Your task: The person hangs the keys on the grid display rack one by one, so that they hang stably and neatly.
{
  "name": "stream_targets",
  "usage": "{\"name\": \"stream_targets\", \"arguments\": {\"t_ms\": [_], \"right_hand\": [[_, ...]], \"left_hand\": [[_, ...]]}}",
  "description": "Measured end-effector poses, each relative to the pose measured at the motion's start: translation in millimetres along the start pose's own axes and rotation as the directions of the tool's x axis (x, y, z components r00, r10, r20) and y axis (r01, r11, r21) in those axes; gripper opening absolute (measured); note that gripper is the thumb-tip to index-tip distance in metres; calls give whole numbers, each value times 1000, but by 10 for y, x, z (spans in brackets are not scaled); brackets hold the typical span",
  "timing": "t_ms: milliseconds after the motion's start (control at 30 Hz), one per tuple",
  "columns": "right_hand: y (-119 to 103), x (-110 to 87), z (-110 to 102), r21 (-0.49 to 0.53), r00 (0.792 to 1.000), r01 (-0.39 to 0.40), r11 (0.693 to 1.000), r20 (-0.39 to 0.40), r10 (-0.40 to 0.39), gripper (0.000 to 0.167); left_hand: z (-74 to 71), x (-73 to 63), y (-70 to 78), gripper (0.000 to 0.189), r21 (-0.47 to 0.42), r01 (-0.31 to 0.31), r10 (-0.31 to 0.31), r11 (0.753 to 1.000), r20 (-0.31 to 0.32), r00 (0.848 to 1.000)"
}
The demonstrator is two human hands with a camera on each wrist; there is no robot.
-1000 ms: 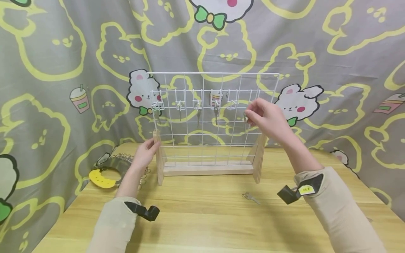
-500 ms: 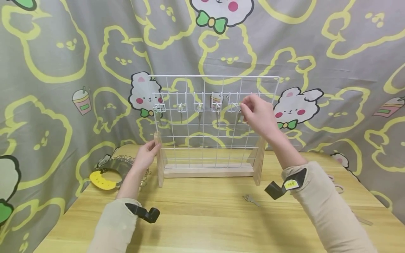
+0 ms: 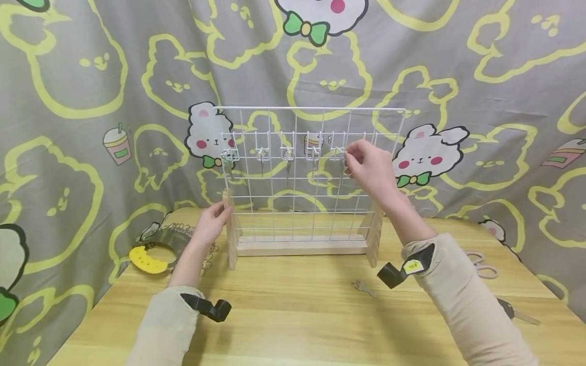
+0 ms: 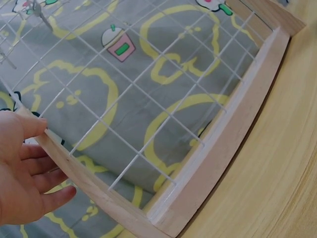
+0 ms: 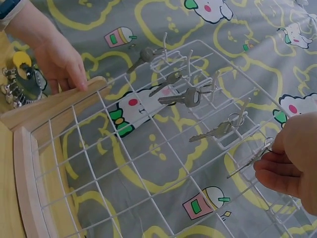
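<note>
A white wire grid rack (image 3: 302,108) stands upright in a wooden base. My left hand (image 3: 214,221) holds its left wooden upright (image 4: 81,181), thumb on the near side and fingers behind. Along the upper grid runs a row of white hooks, and several carry keys on rings, such as this silver key (image 5: 213,133). At the hook toward the right end, my right hand (image 3: 373,170) pinches the ring of another key (image 5: 242,164). That key points downward beside the hook (image 3: 338,153), and the fingertips partly hide its ring.
A loose key (image 3: 364,288) lies on the table before the rack. Scissors (image 3: 487,272) and a black-headed key (image 3: 526,317) lie by the right sleeve. Left of the rack sits a yellow-and-dark ring-shaped holder (image 3: 148,260) edged with metal rings. A patterned curtain (image 3: 256,76) hangs behind.
My right hand has moved left with the key, from right of the hook to right at it. The left hand keeps its hold on the upright.
</note>
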State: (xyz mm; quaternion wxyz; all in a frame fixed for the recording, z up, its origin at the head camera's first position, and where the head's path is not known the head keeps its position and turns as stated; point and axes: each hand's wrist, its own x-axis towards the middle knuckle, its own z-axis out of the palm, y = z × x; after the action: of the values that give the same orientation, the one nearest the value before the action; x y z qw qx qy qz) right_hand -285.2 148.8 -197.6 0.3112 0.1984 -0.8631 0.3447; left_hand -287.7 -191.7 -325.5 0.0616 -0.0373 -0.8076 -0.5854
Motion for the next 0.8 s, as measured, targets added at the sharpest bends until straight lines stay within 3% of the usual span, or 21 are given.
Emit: {"name": "stream_targets", "arguments": {"t_ms": [300,467,800], "right_hand": [[34,-41,5,60,1000,-16,998,-14,17,12],[81,-208,-11,97,1000,-22,995,-2,23,12],[244,-698,37,67,984,-87,994,159,75,15]], "left_hand": [[8,0,3,54,-4,4,-4,1000,2,1000],[15,11,0,53,0,1,-1,1000,-1,1000],[-2,-8,31,54,-2,3,-3,1000,11,1000]]}}
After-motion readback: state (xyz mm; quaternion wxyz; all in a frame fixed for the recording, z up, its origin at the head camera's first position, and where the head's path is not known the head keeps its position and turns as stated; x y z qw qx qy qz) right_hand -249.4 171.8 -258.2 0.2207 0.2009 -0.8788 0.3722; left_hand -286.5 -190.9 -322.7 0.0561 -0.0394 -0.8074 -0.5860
